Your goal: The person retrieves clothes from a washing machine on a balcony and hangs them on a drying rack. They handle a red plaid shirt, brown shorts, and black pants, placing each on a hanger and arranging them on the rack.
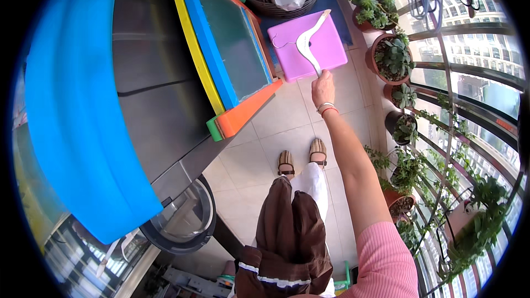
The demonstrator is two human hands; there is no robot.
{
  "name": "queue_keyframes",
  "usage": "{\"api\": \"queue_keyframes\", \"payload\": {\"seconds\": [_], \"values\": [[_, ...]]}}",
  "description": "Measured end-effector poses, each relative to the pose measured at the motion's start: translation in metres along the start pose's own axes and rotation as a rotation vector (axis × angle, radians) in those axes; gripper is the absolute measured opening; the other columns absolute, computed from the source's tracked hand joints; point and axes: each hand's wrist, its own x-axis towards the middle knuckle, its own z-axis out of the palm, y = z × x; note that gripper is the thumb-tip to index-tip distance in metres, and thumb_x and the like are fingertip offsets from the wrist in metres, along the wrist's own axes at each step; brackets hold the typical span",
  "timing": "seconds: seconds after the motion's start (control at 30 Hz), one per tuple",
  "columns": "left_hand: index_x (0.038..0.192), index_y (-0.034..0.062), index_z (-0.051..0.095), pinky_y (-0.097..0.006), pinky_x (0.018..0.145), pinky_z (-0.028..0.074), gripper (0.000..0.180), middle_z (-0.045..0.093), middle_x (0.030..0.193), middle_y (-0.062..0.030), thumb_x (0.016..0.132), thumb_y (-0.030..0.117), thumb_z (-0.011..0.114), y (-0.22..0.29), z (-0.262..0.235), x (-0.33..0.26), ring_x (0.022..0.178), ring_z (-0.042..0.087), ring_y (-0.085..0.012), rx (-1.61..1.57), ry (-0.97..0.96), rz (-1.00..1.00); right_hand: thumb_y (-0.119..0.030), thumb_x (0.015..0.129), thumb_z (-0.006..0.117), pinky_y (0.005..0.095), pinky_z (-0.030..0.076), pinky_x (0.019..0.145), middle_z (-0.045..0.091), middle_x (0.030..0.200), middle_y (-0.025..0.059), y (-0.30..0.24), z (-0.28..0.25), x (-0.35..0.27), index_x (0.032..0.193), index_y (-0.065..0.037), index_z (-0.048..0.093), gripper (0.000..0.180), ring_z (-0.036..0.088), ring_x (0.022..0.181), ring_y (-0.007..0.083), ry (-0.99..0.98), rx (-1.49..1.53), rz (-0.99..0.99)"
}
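Note:
My right hand (323,89) reaches forward and is closed around one end of a white clothes hanger (303,47). The hanger's thin metal hook points left. Behind the hanger, in this view, is a pink plastic stool (333,45) with a dark hole in its top; whether the two touch I cannot tell. A brown garment (279,215) with white trim hangs in front of my body, over white trousers. My left hand does not show, so what supports the garment is hidden.
Potted plants (392,58) line the barred window on the right. To the left stand a front-loading machine with a round door (187,215), a large blue plastic piece (83,105) and a multicoloured frame (229,117). Beyond the stool is a woven basket (256,6). Pale tiles (281,113) cover the floor.

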Motion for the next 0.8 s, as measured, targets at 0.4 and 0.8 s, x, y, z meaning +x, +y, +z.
{"api": "queue_keyframes", "payload": {"seconds": [0.4, 0.8], "values": [[0.106, 0.0002, 0.063, -0.032, 0.093, 0.047, 0.024, 0.059, 0.122, -0.0079, 0.085, 0.011, 0.069, 0.019, 0.025, -0.075, 0.106, 0.059, -0.0178, 0.411, -0.398, 0.561, -0.025, 0.092, 0.06, 0.0365, 0.038, 0.051, 0.05, 0.06, 0.0124, -0.115, -0.259, -0.236, 0.088, -0.002, 0.053, 0.025, 0.046, 0.052, 0.0246, -0.057, 0.482, 0.202], [0.074, 0.0064, 0.06, -0.036, 0.078, 0.05, 0.024, 0.055, 0.127, -0.0135, 0.062, 0.011, 0.08, -0.018, -0.019, -0.259, 0.099, 0.06, -0.0292, 1.336, -0.157, 1.799, -0.008, 0.089, 0.063, 0.0235, 0.043, 0.058, 0.058, 0.081, 0.001, -0.25, -0.446, -0.376, 0.118, -0.003, 0.053, 0.031, 0.053, 0.069, 0.0091, 0.039, 0.857, -0.241]]}}
